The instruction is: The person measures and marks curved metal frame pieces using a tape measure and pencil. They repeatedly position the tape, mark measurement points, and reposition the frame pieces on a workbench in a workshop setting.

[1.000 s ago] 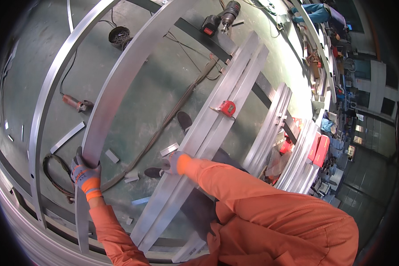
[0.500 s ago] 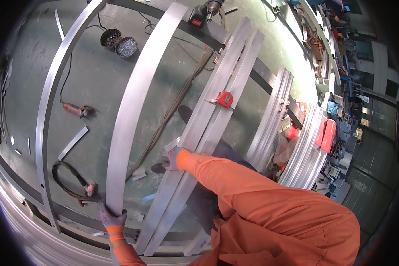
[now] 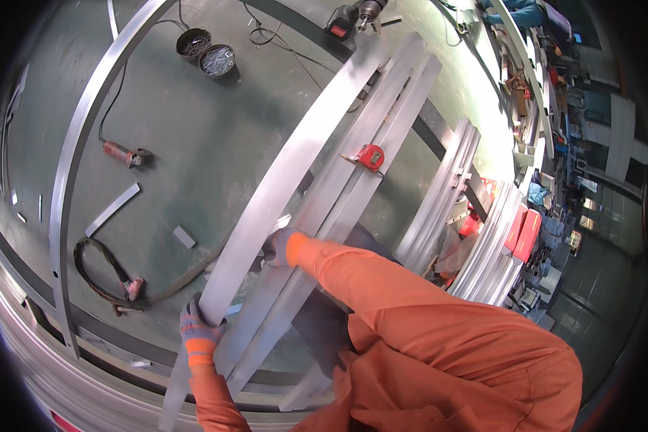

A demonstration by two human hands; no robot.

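Observation:
My left hand (image 3: 201, 327), in a grey glove with an orange cuff, is closed around the near end of a long flat aluminium bar (image 3: 281, 173). The bar slants away to the upper right. Two more aluminium profiles (image 3: 381, 111) lie side by side along its right. My right hand (image 3: 281, 247), gloved alike, is closed at the left profile's edge, close to the bar. A short shiny metal piece (image 3: 281, 222) shows by its fingers; whether they grip it is hidden. A red tape measure (image 3: 371, 157) rests on the profiles.
A dark steel frame (image 3: 295, 21) carries the profiles, with a curved-looking aluminium bar (image 3: 75, 158) at left. A cordless drill (image 3: 356, 18) is at the far end. On the floor are an angle grinder (image 3: 126, 154), tins of screws (image 3: 217, 62) and a cable (image 3: 86, 270). More profiles (image 3: 439, 198) lie right.
The flat bar has moved right, up against the profile pair, with my left hand moving along at its near end. My right hand stays at the profile's edge.

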